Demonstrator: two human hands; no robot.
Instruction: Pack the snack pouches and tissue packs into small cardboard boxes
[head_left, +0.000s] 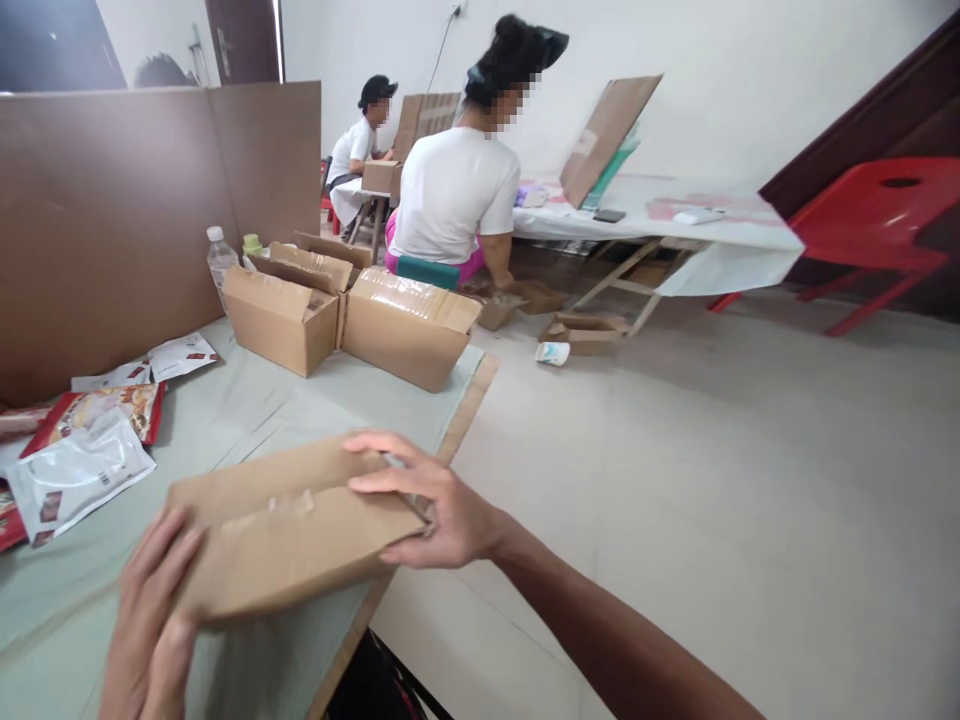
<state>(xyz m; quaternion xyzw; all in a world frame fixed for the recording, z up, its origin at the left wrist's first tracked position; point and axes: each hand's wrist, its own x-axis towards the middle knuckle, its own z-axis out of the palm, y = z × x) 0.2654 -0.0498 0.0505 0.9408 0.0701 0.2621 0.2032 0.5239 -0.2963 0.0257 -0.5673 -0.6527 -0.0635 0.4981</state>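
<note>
The box (289, 525) lies at the near edge of the worktop (225, 420), between both hands. Its top flaps are folded down and meet along a middle seam, where a short strip of clear tape already sits. The right hand (431, 500) lies flat on the right end of the lid, fingers spread across the flap and pressing it down. The left hand (154, 610) cups the near left corner, fingers stretched along the side, steadying the box rather than gripping it shut.

By the look of it the closing is mostly done: the flaps are shut and held, a bit of tape is on. The seam looks only partly taped, so full sealing seems left to do; no tape roll shows near the hands.

Farther back on the worktop stand two open boxes (285, 315), not closed yet. To the left lie printed pouches (82, 440), one clear-white pouch on top of a red one, with a bottle (220, 260) behind. Two other people sit farther off, busy with boxes of their own.
</note>
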